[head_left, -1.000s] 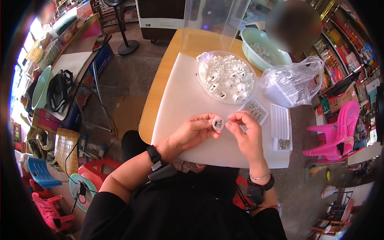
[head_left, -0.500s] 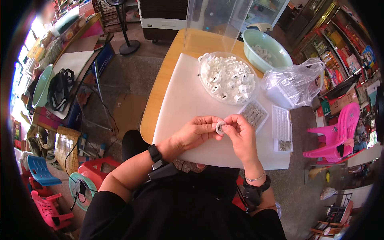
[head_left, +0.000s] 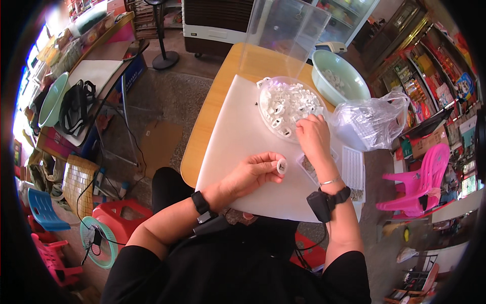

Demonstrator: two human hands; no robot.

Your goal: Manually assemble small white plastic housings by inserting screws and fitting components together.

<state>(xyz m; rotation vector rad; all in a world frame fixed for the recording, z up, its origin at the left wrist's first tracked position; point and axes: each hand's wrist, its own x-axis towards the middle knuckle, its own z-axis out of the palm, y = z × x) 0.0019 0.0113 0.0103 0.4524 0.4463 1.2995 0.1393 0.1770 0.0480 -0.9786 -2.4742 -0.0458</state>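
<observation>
A small white round plastic part (head_left: 282, 166) with a dark centre is pinched between the thumb and fingers of my left hand (head_left: 256, 172), above the white mat (head_left: 228, 137). My right hand (head_left: 314, 136) is over the near right rim of a clear round tray (head_left: 264, 115), which is heaped with small white plastic parts (head_left: 291, 104). Its fingers are bent together at the edge of the heap; whatever is between their tips is hidden. Beneath my right wrist, a small tray of tiny parts (head_left: 305, 164) is partly covered.
A pale green basin (head_left: 349, 96) holding more white parts stands at the far right of the wooden table (head_left: 202, 131). Beside it lie a clear plastic bag (head_left: 374, 121) and a white ridged tray (head_left: 353, 164). A tall clear plastic box (head_left: 283, 35) stands at the back.
My right hand has left the white part at my left hand and moved away from me to the round tray. My left hand keeps the part. The whole view has shifted slightly.
</observation>
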